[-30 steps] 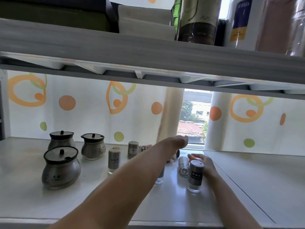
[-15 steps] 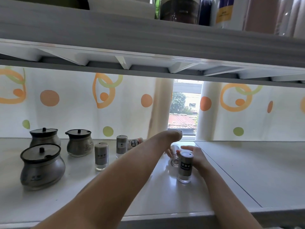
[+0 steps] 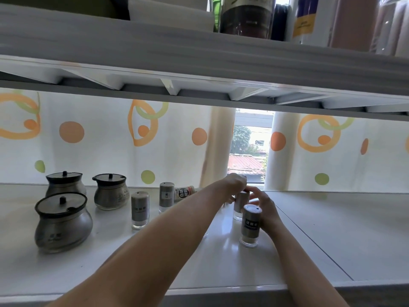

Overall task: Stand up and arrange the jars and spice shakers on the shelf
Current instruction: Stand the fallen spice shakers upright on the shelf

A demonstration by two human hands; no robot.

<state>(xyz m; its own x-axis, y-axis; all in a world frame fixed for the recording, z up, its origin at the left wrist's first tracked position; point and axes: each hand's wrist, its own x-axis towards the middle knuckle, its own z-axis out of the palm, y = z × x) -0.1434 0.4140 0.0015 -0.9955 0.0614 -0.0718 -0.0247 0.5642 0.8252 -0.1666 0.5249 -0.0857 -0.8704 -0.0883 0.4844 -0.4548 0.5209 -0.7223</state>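
A: The jars (image 3: pixel 64 222)?
B: They stand left on the shelf (image 3: pixel 332 240).
A: Hands?
B: The left hand (image 3: pixel 235 184) has its grip on the rear shaker (image 3: pixel 240 206) top. The right hand (image 3: pixel 265 206) curves beside it, grip impossible to tell, behind the front shaker (image 3: pixel 251 227)

The front shaker (image 3: pixel 251 227) label reads 胡椒; the toppled bottle (image 3: pixel 184 192) shows 白胡椒.
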